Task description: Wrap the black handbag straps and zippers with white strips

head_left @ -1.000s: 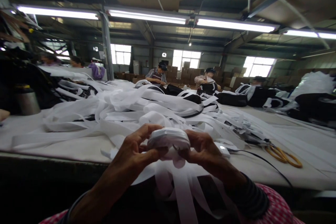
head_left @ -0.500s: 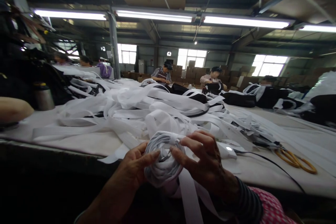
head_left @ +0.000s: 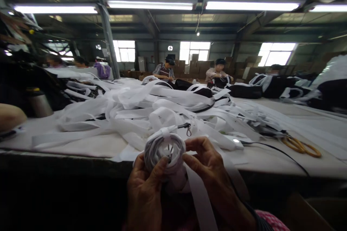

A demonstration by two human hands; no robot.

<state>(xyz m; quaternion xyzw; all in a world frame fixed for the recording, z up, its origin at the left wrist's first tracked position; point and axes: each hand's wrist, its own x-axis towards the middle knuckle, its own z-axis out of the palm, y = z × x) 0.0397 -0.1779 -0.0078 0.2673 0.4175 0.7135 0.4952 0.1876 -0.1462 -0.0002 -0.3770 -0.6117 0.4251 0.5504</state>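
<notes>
A roll of white strap [head_left: 153,153], wound in a round coil, is held up in front of the table edge. My left hand [head_left: 149,182] grips its left side, thumb pressed over the front near the centre. On the right side, my right hand [head_left: 208,166] pinches the coil's rim between thumb and fingers. A small metal clip [head_left: 189,130] on a short black end sticks out at the top right of the coil. Inside the coil's hollow a bit of metal shows, too small to name. A loose white strip [head_left: 200,198] hangs down below between my hands.
A large heap of white strips [head_left: 130,104] covers the middle of the table [head_left: 273,162]. Yellow-handled scissors [head_left: 300,147] lie at the right beside a black cord [head_left: 282,151]. A metal flask [head_left: 39,103] stands at the left. Co-workers [head_left: 164,70] sit across the table.
The coil has turned, and the metal clip now shows at its top. My right fingers have shifted from the coil's centre to its right rim. The camera view has tilted a little.
</notes>
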